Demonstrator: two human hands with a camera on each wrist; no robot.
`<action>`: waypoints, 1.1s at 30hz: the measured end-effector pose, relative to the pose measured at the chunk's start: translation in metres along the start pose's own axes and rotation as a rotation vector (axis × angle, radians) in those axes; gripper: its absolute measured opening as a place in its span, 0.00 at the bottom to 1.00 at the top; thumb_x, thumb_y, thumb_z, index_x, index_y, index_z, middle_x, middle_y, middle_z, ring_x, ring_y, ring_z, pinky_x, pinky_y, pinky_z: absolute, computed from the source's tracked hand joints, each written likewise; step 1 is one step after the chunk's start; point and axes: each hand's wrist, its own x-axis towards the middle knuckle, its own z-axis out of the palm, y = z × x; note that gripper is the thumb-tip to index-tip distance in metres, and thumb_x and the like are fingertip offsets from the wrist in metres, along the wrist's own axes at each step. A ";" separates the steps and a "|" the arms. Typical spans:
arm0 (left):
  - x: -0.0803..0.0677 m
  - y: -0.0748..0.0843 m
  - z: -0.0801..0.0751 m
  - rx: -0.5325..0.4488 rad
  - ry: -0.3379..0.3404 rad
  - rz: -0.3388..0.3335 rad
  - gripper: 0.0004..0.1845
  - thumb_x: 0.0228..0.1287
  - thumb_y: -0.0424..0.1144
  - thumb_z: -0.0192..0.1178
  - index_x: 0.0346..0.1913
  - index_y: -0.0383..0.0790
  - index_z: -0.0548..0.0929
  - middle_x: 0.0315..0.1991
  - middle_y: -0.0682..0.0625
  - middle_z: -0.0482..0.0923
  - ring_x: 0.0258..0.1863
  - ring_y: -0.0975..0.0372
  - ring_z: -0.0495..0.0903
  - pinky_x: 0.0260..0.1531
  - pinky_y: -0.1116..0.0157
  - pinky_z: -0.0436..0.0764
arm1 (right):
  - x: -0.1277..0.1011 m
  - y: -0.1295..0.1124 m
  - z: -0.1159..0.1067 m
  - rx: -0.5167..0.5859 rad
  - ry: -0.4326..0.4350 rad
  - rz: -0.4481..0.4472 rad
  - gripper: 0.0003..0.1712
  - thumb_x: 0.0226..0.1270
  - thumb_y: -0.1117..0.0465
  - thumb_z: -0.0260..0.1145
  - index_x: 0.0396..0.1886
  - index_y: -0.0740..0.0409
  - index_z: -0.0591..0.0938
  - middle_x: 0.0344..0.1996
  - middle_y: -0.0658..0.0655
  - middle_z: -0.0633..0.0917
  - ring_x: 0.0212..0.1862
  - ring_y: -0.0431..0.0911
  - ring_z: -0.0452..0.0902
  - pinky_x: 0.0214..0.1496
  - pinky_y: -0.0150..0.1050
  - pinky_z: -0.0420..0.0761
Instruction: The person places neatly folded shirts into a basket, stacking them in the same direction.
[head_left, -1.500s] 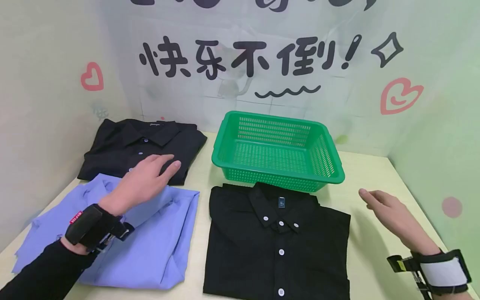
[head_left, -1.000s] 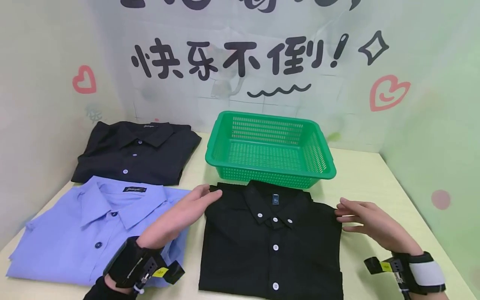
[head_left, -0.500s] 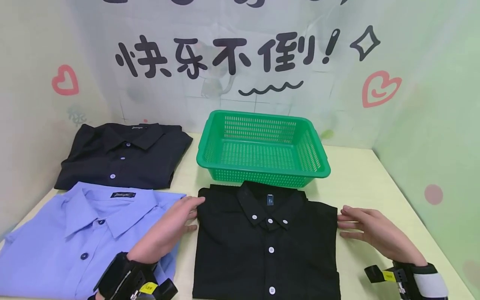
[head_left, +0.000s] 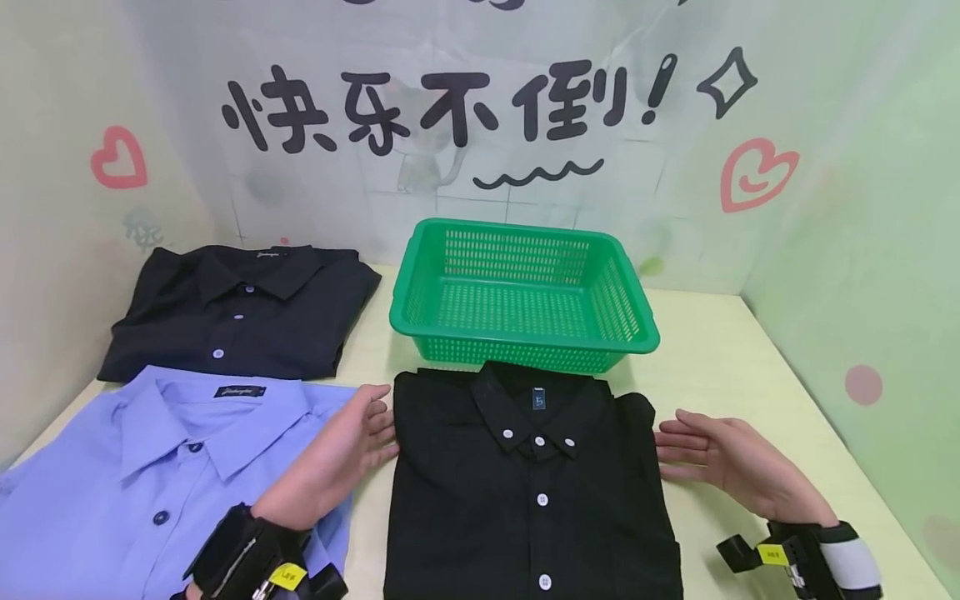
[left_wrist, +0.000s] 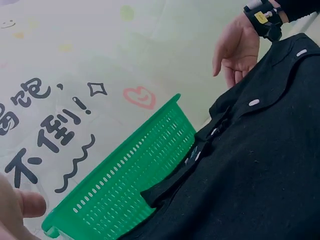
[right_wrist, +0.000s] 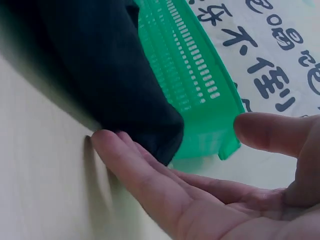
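A folded black shirt (head_left: pixel 536 500) with white buttons lies in front, its collar toward the back. My left hand (head_left: pixel 348 454) is at its left edge, fingers extended, beside the folded blue shirt (head_left: pixel 217 467). At the opposite edge my right hand (head_left: pixel 738 467) has its fingers straight and its palm turned toward the cloth. In the right wrist view the fingertips (right_wrist: pixel 107 142) reach the lower edge of the black shirt, which bulges upward there. Whether the left fingertips lie under the cloth cannot be told; only the left thumb side (left_wrist: pixel 20 205) shows in the left wrist view.
Behind the black shirt stands a green plastic basket (head_left: pixel 525 342), nothing inside it. Another folded black shirt (head_left: pixel 247 317) lies at the back left, behind the blue one. Printed cloth walls (head_left: pixel 675 183) enclose the pale tabletop (head_left: pixel 720 350) at the back and sides.
My left hand has moved from over the blue shirt to the black shirt's left edge. My right hand has come in to its right edge, which is now pushed inward and raised.
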 end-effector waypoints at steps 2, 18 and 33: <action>0.000 0.002 0.001 0.017 0.026 -0.024 0.46 0.75 0.54 0.41 0.73 0.21 0.34 0.75 0.28 0.40 0.73 0.40 0.45 0.68 0.49 0.57 | 0.001 0.000 0.002 0.028 -0.019 0.007 0.40 0.80 0.52 0.51 0.70 0.83 0.51 0.56 0.67 0.79 0.56 0.55 0.78 0.59 0.55 0.74; 0.003 -0.002 0.003 0.050 0.010 -0.082 0.47 0.73 0.57 0.41 0.72 0.17 0.39 0.72 0.24 0.46 0.71 0.38 0.52 0.67 0.49 0.61 | 0.013 0.010 0.012 0.279 -0.210 0.046 0.25 0.83 0.55 0.45 0.66 0.71 0.63 0.55 0.63 0.77 0.57 0.54 0.75 0.64 0.49 0.71; 0.004 -0.009 0.002 -0.173 -0.287 -0.093 0.41 0.75 0.59 0.41 0.73 0.30 0.43 0.70 0.37 0.47 0.68 0.49 0.54 0.67 0.58 0.57 | 0.014 0.016 0.033 0.473 -0.371 0.124 0.20 0.84 0.55 0.40 0.67 0.59 0.63 0.58 0.58 0.76 0.59 0.53 0.73 0.68 0.49 0.66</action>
